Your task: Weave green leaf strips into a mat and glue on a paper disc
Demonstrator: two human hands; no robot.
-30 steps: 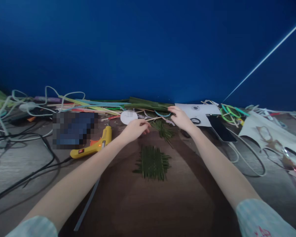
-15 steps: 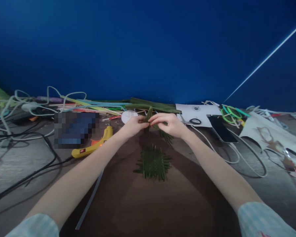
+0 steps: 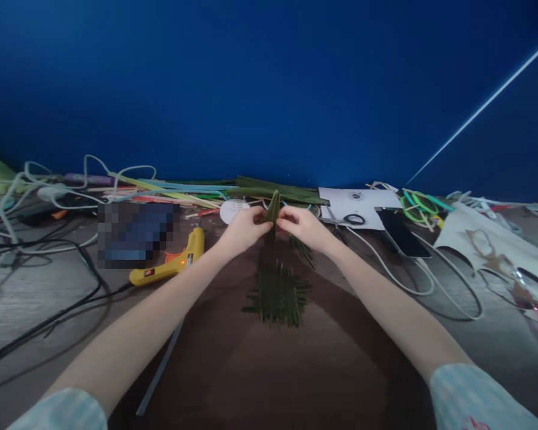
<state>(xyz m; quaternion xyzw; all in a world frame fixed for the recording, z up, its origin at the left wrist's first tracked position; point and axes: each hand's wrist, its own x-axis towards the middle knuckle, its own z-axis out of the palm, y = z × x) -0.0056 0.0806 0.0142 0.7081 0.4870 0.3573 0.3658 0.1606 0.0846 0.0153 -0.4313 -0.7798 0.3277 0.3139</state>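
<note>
Between both hands, a narrow green leaf strip [image 3: 274, 206] stands with its pointed end up. My left hand [image 3: 245, 229] pinches it from the left, thumb against fingers. From the right, my right hand [image 3: 305, 227] is closed on its other edge with thumb and fingertips. Nearer to me on the brown surface lies a woven green leaf mat [image 3: 278, 295] with uneven, fringed ends. More green leaf pieces [image 3: 303, 252] lie partly hidden beneath my right hand.
A yellow hot glue gun [image 3: 174, 266] with a lit orange light lies left, beside a clear glue stick [image 3: 161, 370]. Scissors [image 3: 352, 220], white paper [image 3: 363, 203] and a phone [image 3: 402, 233] on a white cable lie right. Long green leaves [image 3: 278, 188] lie along the blue wall.
My right hand's fingers have drawn in and now pinch the strip's right edge. The strip shows more fully between the hands, its tip slightly higher. The woven mat has stayed put.
</note>
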